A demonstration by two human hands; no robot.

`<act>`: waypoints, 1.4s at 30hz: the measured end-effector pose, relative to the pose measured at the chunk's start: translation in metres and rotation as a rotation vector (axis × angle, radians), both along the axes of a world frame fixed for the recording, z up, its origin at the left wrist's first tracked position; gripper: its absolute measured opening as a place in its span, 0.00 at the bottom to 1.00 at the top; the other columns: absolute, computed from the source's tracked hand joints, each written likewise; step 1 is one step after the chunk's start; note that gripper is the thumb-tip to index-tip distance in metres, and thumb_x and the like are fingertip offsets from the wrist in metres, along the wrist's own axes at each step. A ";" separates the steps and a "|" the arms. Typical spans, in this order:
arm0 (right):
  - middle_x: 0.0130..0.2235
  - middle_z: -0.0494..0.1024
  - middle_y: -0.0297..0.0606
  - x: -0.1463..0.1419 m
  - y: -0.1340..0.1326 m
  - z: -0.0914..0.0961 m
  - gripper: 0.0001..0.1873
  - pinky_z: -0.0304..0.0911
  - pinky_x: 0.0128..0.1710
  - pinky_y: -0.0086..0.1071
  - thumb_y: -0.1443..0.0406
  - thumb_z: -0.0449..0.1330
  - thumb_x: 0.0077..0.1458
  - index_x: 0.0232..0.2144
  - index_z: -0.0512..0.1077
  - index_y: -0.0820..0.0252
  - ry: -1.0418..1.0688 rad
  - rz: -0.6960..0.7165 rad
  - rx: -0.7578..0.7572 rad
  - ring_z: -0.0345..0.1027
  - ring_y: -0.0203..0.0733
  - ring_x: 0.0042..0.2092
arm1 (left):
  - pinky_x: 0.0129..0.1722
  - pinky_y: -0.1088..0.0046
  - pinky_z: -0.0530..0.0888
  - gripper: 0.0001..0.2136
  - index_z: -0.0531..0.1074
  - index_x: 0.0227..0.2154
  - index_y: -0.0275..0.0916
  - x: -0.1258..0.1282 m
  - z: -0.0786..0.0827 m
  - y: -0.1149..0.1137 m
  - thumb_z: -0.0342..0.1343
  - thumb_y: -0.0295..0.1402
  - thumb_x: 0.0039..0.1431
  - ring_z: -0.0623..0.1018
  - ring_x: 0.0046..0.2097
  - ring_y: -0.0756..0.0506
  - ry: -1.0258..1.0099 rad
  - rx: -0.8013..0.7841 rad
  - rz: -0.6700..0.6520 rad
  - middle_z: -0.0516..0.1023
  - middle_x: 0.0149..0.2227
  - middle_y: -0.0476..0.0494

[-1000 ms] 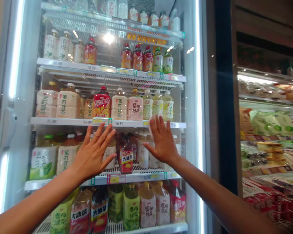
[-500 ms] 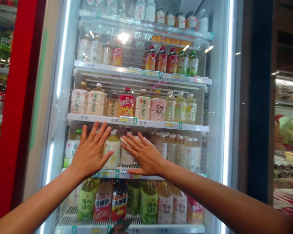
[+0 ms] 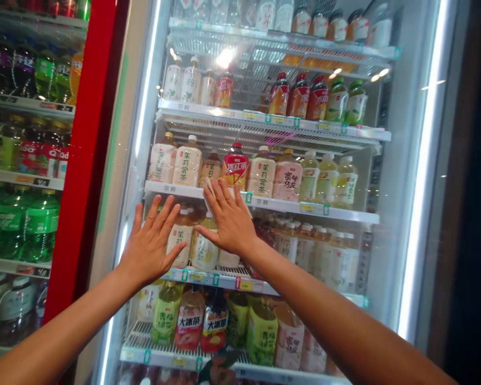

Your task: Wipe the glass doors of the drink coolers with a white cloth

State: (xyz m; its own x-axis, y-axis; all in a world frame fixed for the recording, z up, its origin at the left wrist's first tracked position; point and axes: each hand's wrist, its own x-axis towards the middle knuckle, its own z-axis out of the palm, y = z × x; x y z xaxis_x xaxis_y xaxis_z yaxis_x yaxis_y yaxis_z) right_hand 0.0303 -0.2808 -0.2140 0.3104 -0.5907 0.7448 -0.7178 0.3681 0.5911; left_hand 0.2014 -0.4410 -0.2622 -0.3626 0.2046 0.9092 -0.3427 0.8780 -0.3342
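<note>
Both my hands lie flat on the glass door (image 3: 388, 214) of a lit drinks fridge. My left hand (image 3: 150, 248) is open, fingers spread, at the height of the third shelf. My right hand (image 3: 228, 219) is just to its right and a little higher, fingers stretched upward. A small white piece (image 3: 207, 188), perhaps a cloth, shows under its fingertips against the glass. Behind the glass stand rows of tea bottles, among them a red-labelled bottle (image 3: 235, 166) just above my right hand.
A red frame (image 3: 84, 160) separates this fridge from another on the left holding green bottles (image 3: 36, 224). Lit strips run down both door edges. Wire shelves (image 3: 312, 206) carry price tags. The far right is dark.
My right hand slid left across the glass, then up, ending beside my left hand. The view swung left, bringing in the red frame and neighbouring fridge. The left hand stayed flat.
</note>
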 end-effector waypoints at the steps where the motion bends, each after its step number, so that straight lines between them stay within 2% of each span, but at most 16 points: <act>1: 0.76 0.41 0.51 0.003 -0.003 -0.002 0.55 0.29 0.74 0.60 0.35 0.44 0.62 0.73 0.42 0.70 -0.004 -0.003 -0.010 0.28 0.57 0.77 | 0.74 0.45 0.36 0.40 0.30 0.74 0.41 0.002 0.000 0.000 0.45 0.51 0.70 0.36 0.77 0.38 -0.002 0.000 0.004 0.42 0.76 0.39; 6: 0.75 0.50 0.42 0.005 -0.003 -0.006 0.49 0.32 0.76 0.50 0.37 0.45 0.63 0.73 0.49 0.64 0.271 0.107 0.438 0.34 0.48 0.77 | 0.74 0.43 0.38 0.41 0.30 0.74 0.42 0.007 0.000 0.004 0.45 0.51 0.70 0.36 0.77 0.36 -0.003 0.021 0.003 0.39 0.77 0.39; 7: 0.75 0.49 0.40 0.003 0.000 -0.002 0.49 0.33 0.76 0.49 0.37 0.45 0.63 0.73 0.47 0.61 0.236 0.098 0.396 0.33 0.47 0.77 | 0.74 0.42 0.39 0.41 0.30 0.74 0.42 0.007 -0.001 0.005 0.45 0.51 0.70 0.36 0.77 0.36 -0.004 0.027 0.001 0.39 0.77 0.39; 10: 0.76 0.43 0.43 -0.008 0.012 0.000 0.53 0.33 0.74 0.60 0.37 0.46 0.63 0.75 0.35 0.62 -0.018 0.011 0.033 0.28 0.55 0.77 | 0.73 0.40 0.40 0.41 0.29 0.74 0.43 0.006 -0.005 0.010 0.46 0.50 0.69 0.37 0.77 0.35 -0.010 0.049 -0.007 0.39 0.77 0.39; 12: 0.76 0.43 0.48 -0.015 0.023 -0.018 0.56 0.35 0.73 0.63 0.36 0.48 0.61 0.74 0.33 0.65 -0.044 0.029 0.008 0.27 0.59 0.77 | 0.73 0.40 0.41 0.41 0.29 0.74 0.43 0.003 -0.011 0.015 0.47 0.48 0.70 0.37 0.77 0.35 -0.010 0.054 -0.008 0.39 0.76 0.38; 15: 0.75 0.49 0.45 -0.027 0.042 -0.059 0.56 0.41 0.74 0.51 0.35 0.50 0.60 0.74 0.44 0.67 0.169 0.160 0.356 0.33 0.51 0.77 | 0.73 0.41 0.40 0.40 0.31 0.74 0.40 -0.007 -0.026 0.025 0.48 0.46 0.70 0.37 0.77 0.36 -0.017 0.057 -0.020 0.41 0.76 0.36; 17: 0.75 0.51 0.44 -0.035 0.055 -0.078 0.54 0.42 0.74 0.49 0.35 0.49 0.61 0.73 0.46 0.66 0.206 0.173 0.412 0.36 0.48 0.76 | 0.74 0.42 0.40 0.40 0.33 0.74 0.38 -0.016 -0.040 0.035 0.48 0.46 0.69 0.38 0.77 0.36 -0.026 0.058 -0.034 0.43 0.76 0.35; 21: 0.75 0.46 0.51 -0.051 0.081 -0.088 0.55 0.37 0.73 0.59 0.37 0.49 0.62 0.74 0.38 0.67 -0.061 -0.011 -0.082 0.31 0.57 0.77 | 0.74 0.42 0.39 0.40 0.35 0.74 0.39 -0.039 -0.064 0.057 0.50 0.45 0.69 0.39 0.77 0.36 -0.047 0.067 -0.071 0.45 0.76 0.35; 23: 0.75 0.46 0.50 -0.058 0.093 -0.096 0.56 0.35 0.74 0.58 0.36 0.48 0.62 0.74 0.37 0.68 -0.047 -0.013 -0.084 0.30 0.56 0.77 | 0.74 0.42 0.39 0.40 0.35 0.74 0.38 -0.052 -0.072 0.069 0.50 0.45 0.69 0.38 0.77 0.36 -0.051 0.082 -0.098 0.45 0.75 0.34; 26: 0.75 0.49 0.42 -0.073 0.115 -0.108 0.54 0.37 0.75 0.51 0.35 0.47 0.62 0.75 0.39 0.63 0.062 0.042 0.141 0.32 0.49 0.77 | 0.74 0.43 0.38 0.40 0.35 0.74 0.39 -0.070 -0.077 0.087 0.49 0.45 0.69 0.38 0.77 0.36 -0.053 0.083 -0.143 0.45 0.75 0.34; 28: 0.75 0.46 0.44 -0.084 0.130 -0.111 0.53 0.39 0.74 0.57 0.37 0.49 0.63 0.75 0.35 0.61 -0.040 -0.008 0.017 0.33 0.53 0.77 | 0.74 0.44 0.37 0.40 0.35 0.74 0.39 -0.081 -0.076 0.099 0.49 0.45 0.69 0.37 0.77 0.37 -0.051 0.087 -0.164 0.45 0.76 0.35; 30: 0.76 0.38 0.47 -0.092 0.143 -0.112 0.54 0.39 0.72 0.65 0.40 0.50 0.64 0.75 0.29 0.60 -0.202 -0.078 -0.251 0.31 0.59 0.76 | 0.74 0.45 0.36 0.40 0.35 0.74 0.39 -0.093 -0.073 0.111 0.49 0.44 0.69 0.36 0.77 0.37 -0.046 0.090 -0.180 0.44 0.76 0.35; 32: 0.76 0.33 0.47 -0.099 0.153 -0.117 0.54 0.38 0.72 0.66 0.40 0.50 0.64 0.74 0.27 0.60 -0.234 -0.104 -0.333 0.28 0.59 0.77 | 0.74 0.45 0.35 0.39 0.36 0.74 0.37 -0.105 -0.070 0.123 0.49 0.44 0.69 0.36 0.77 0.37 -0.037 0.074 -0.200 0.44 0.76 0.35; 36: 0.77 0.34 0.42 -0.121 0.183 -0.133 0.53 0.33 0.75 0.54 0.37 0.46 0.63 0.75 0.34 0.61 -0.070 -0.105 -0.103 0.26 0.51 0.77 | 0.73 0.44 0.35 0.38 0.40 0.74 0.35 -0.127 -0.064 0.144 0.49 0.46 0.69 0.37 0.77 0.36 -0.033 0.014 -0.257 0.46 0.75 0.34; 40: 0.76 0.24 0.49 -0.151 0.219 -0.140 0.47 0.31 0.71 0.68 0.45 0.41 0.69 0.73 0.26 0.68 -0.302 -0.208 -0.566 0.17 0.59 0.76 | 0.73 0.44 0.34 0.38 0.42 0.74 0.35 -0.142 -0.063 0.158 0.48 0.47 0.69 0.38 0.77 0.36 -0.035 0.010 -0.298 0.48 0.75 0.34; 42: 0.76 0.23 0.51 -0.158 0.230 -0.147 0.48 0.33 0.70 0.70 0.44 0.40 0.68 0.73 0.24 0.68 -0.350 -0.223 -0.618 0.18 0.62 0.76 | 0.73 0.45 0.33 0.38 0.42 0.74 0.35 -0.149 -0.064 0.165 0.48 0.47 0.69 0.37 0.77 0.37 -0.039 0.007 -0.308 0.48 0.75 0.34</act>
State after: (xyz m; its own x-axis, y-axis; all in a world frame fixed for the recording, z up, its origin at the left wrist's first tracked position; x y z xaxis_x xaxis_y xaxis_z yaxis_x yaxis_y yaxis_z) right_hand -0.1279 -0.0511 -0.3610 -0.0840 -0.0531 0.9950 -0.6953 0.7184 -0.0204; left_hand 0.0523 -0.2762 -0.3263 -0.3188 0.3039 0.8978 -0.0469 0.9410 -0.3351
